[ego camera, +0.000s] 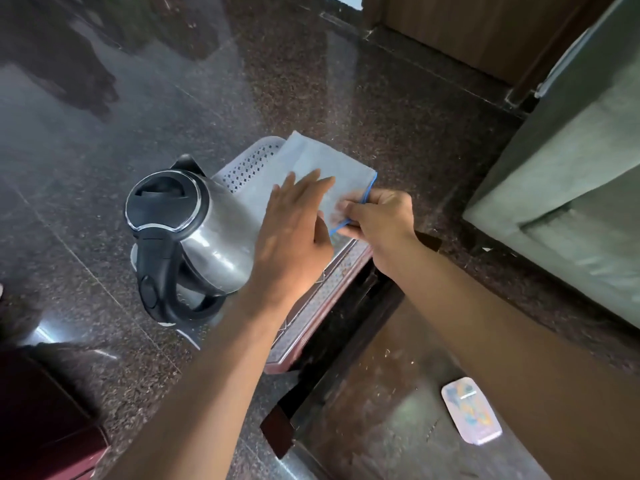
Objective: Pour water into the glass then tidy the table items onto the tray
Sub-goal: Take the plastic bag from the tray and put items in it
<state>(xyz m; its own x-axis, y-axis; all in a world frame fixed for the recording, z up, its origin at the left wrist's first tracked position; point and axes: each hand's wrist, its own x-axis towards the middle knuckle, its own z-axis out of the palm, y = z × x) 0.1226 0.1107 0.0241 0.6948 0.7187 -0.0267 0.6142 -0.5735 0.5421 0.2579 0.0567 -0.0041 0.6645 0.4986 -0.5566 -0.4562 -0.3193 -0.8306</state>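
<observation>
Tray (242,168), pale and perforated with small holes, lies near the middle of the view and holds a steel kettle (194,233) on its left side; its near right edge shows a reddish-brown rim with a woven pattern. Whether the tray stands on a low table or straight on the floor cannot be told, since most of it is covered. The kettle stands upright, with a black lid on top and a black handle facing the person. A grey-blue cloth (311,164) with a thin blue hem is spread, folded, over the right part of the tray, just beside the kettle. The left hand (294,233) lies flat on the cloth, fingers straight and close together, pressing it down. The right hand (377,216) touches the left at the near corner of the cloth, and its thumb and fingers pinch the blue-hemmed edge there. Both forearms are bare and reach in from the bottom of the view. Dark speckled stone floor (346,81) surrounds the tray and reflects light. On the right stands a grey-green upholstered seat (571,168). Lower right, a glossy dark tabletop (363,410) carries a small card (471,410) with a colourful print. A dark red piece of furniture (45,420) shows at the lower left corner.
</observation>
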